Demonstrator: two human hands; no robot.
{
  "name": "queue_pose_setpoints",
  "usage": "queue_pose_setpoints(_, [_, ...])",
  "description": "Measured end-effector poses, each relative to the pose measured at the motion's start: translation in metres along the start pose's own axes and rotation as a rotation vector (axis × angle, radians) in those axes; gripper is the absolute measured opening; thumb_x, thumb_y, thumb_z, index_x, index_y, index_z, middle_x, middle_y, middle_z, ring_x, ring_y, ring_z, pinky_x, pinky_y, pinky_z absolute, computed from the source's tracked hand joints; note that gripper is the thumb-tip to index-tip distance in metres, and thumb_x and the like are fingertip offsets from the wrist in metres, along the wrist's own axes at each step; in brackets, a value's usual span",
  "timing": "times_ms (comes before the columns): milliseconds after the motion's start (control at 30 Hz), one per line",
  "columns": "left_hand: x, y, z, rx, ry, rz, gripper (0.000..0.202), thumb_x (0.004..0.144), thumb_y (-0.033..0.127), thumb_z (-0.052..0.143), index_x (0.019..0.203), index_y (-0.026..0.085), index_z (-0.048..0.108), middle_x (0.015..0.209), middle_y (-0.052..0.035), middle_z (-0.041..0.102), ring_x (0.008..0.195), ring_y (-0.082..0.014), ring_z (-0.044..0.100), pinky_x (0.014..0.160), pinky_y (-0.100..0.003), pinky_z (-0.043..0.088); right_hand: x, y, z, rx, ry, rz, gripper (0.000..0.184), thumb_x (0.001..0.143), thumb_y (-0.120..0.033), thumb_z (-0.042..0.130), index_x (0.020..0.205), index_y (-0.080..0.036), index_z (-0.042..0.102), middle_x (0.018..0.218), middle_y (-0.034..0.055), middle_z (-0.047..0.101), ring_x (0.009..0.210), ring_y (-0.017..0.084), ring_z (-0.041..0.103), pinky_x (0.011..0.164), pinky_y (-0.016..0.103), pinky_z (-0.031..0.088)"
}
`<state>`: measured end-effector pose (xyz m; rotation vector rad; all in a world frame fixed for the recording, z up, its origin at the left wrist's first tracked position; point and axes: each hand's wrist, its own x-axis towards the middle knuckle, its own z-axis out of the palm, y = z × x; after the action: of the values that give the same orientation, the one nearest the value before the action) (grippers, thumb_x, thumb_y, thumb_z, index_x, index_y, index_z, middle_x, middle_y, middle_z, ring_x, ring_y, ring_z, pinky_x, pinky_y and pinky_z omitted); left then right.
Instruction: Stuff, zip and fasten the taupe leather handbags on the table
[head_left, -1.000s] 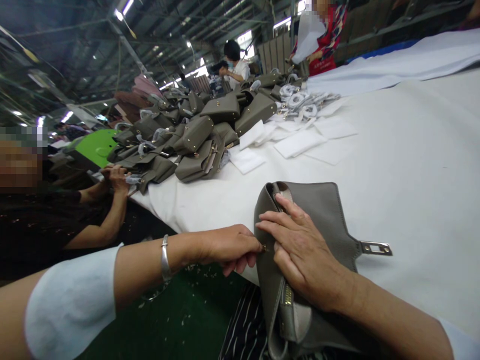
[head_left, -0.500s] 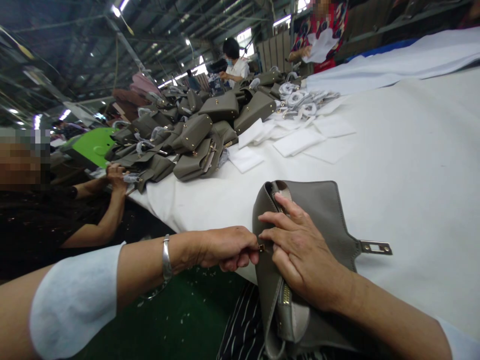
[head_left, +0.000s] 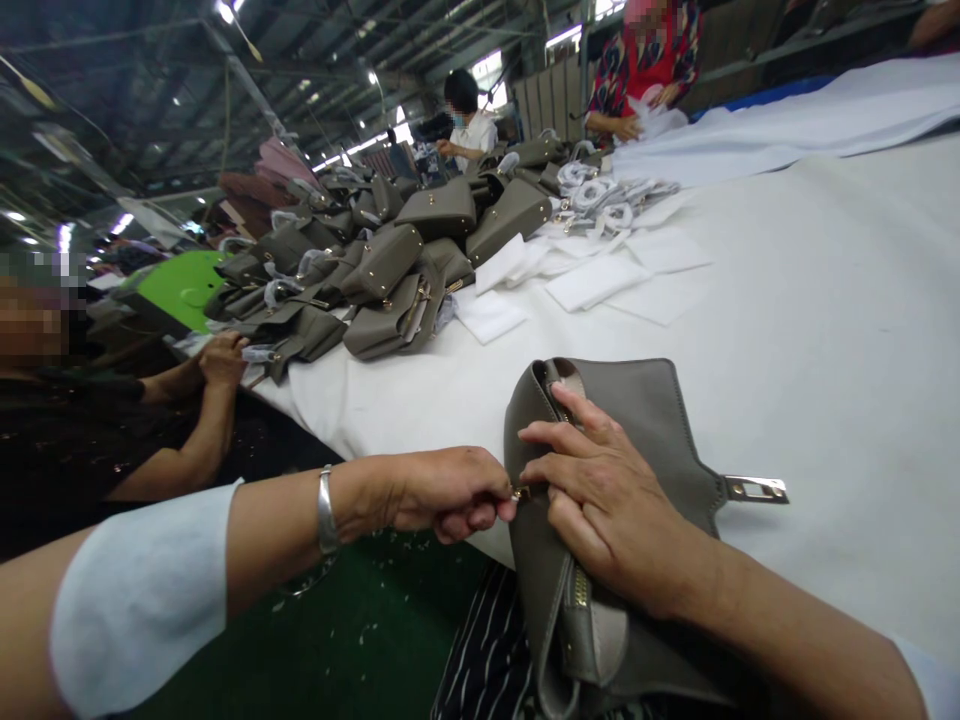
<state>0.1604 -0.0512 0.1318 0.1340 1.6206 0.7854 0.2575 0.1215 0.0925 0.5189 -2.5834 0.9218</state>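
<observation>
A grey-brown leather handbag (head_left: 630, 420) lies on its back at the near table edge, its flap spread to the right. A slotted metal clasp plate (head_left: 757, 488) sticks out from the flap's tip. My left hand (head_left: 469, 495) is closed in a pinch at the small gold lock (head_left: 520, 493) on the bag's front panel; the fingertips partly hide it. My right hand (head_left: 611, 500) grips the bag across its mouth, fingers over the front panel beside the lock. Below that hand a gold zipper (head_left: 581, 588) shows in the bag's opening.
A heap of similar handbags (head_left: 382, 265) covers the table's far left. Folded white sheets (head_left: 592, 280) and wrapped straps (head_left: 600, 195) lie beside it. At left a co-worker's hand (head_left: 223, 358) is at the heap. Another person (head_left: 645, 90) handles white material across the white-covered table (head_left: 840, 330).
Both my hands keep their places on the bag; the clasp plate has tilted slightly. The co-worker at left has shifted a little left, and the person across has lowered the white material.
</observation>
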Motion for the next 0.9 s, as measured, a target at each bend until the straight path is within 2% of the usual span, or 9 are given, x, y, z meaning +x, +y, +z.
queue_pose_setpoints(100, [0.004,-0.002,-0.004,-0.135,-0.053,-0.023,0.011,0.069,0.027,0.048,0.067,0.017,0.050,0.044,0.0070,0.035,0.033,-0.0054,0.022,0.033,-0.018,0.018,0.007,-0.002,-0.013,-0.047,-0.101,0.003,0.027,0.084,-0.020,0.046,0.091,-0.027,0.071,0.122,-0.0007,0.061,0.140,0.027,0.019,0.113,0.050,0.017])
queue_pose_setpoints(200, [0.008,-0.004,-0.007,-0.232,-0.136,-0.028,0.011,0.069,0.028,0.049,0.064,0.018,0.047,0.042,0.0078,0.031,0.031,-0.0055,0.018,0.033,-0.018,0.017,0.024,-0.005,-0.034,-0.162,-0.244,-0.033,0.019,0.084,-0.026,0.053,0.086,-0.024,0.072,0.112,0.0038,0.066,0.134,0.032,0.030,0.106,0.052,0.024])
queue_pose_setpoints(267, [0.010,-0.005,-0.008,-0.274,-0.188,0.000,0.013,0.070,0.029,0.049,0.064,0.018,0.045,0.042,0.0081,0.030,0.031,-0.0054,0.018,0.033,-0.018,0.018,0.039,-0.006,-0.047,-0.275,-0.333,-0.123,0.014,0.082,-0.028,0.059,0.080,-0.021,0.071,0.097,0.0067,0.069,0.120,0.033,0.044,0.102,0.053,0.026])
queue_pose_setpoints(333, [0.013,-0.008,-0.009,-0.298,-0.216,0.044,0.014,0.071,0.030,0.050,0.065,0.018,0.045,0.043,0.0084,0.030,0.032,-0.0054,0.019,0.034,-0.018,0.021,0.054,-0.007,-0.053,-0.369,-0.411,-0.251,0.010,0.078,-0.027,0.064,0.074,-0.020,0.070,0.085,0.0065,0.068,0.105,0.031,0.051,0.103,0.056,0.021])
queue_pose_setpoints(433, [0.019,-0.016,-0.010,-0.344,-0.243,0.081,0.015,0.072,0.031,0.049,0.066,0.019,0.045,0.043,0.0085,0.030,0.032,-0.0054,0.019,0.035,-0.019,0.023,0.068,-0.006,-0.047,-0.403,-0.516,-0.342,0.005,0.074,-0.029,0.071,0.075,-0.025,0.073,0.088,0.0050,0.068,0.105,0.031,0.050,0.107,0.060,0.009])
queue_pose_setpoints(567, [0.025,-0.028,-0.006,-0.427,-0.223,0.136,0.017,0.074,0.033,0.049,0.066,0.019,0.044,0.044,0.0085,0.031,0.032,-0.0056,0.020,0.035,-0.019,0.020,0.066,-0.003,-0.029,-0.365,-0.507,-0.233,0.009,0.078,-0.027,0.066,0.075,-0.028,0.075,0.090,0.0016,0.069,0.104,0.029,0.049,0.107,0.061,0.006])
queue_pose_setpoints(667, [0.024,-0.032,0.003,-0.434,-0.128,0.184,0.018,0.078,0.034,0.047,0.068,0.019,0.045,0.044,0.0086,0.032,0.033,-0.0062,0.022,0.036,-0.020,0.020,0.060,-0.004,-0.021,-0.363,-0.477,-0.153,0.014,0.078,-0.023,0.063,0.071,-0.026,0.074,0.082,0.0011,0.069,0.096,0.025,0.050,0.109,0.059,0.005])
queue_pose_setpoints(733, [0.020,-0.034,0.009,-0.346,-0.007,0.235,0.021,0.081,0.036,0.044,0.070,0.019,0.047,0.045,0.0080,0.034,0.034,-0.0068,0.023,0.037,-0.021,0.019,0.059,-0.006,-0.020,-0.369,-0.483,-0.127,0.015,0.078,-0.021,0.062,0.068,-0.025,0.073,0.077,0.0015,0.068,0.092,0.023,0.050,0.109,0.057,0.005])
queue_pose_setpoints(900, [0.007,-0.046,0.020,0.334,0.568,0.511,0.033,0.087,0.049,0.046,0.078,0.018,0.054,0.062,0.0022,0.051,0.056,-0.0113,0.045,0.052,-0.024,0.032,0.064,-0.011,-0.018,-0.403,-0.505,-0.084,0.013,0.077,-0.023,0.064,0.069,-0.025,0.073,0.075,0.0017,0.069,0.089,0.021,0.051,0.109,0.055,0.006])
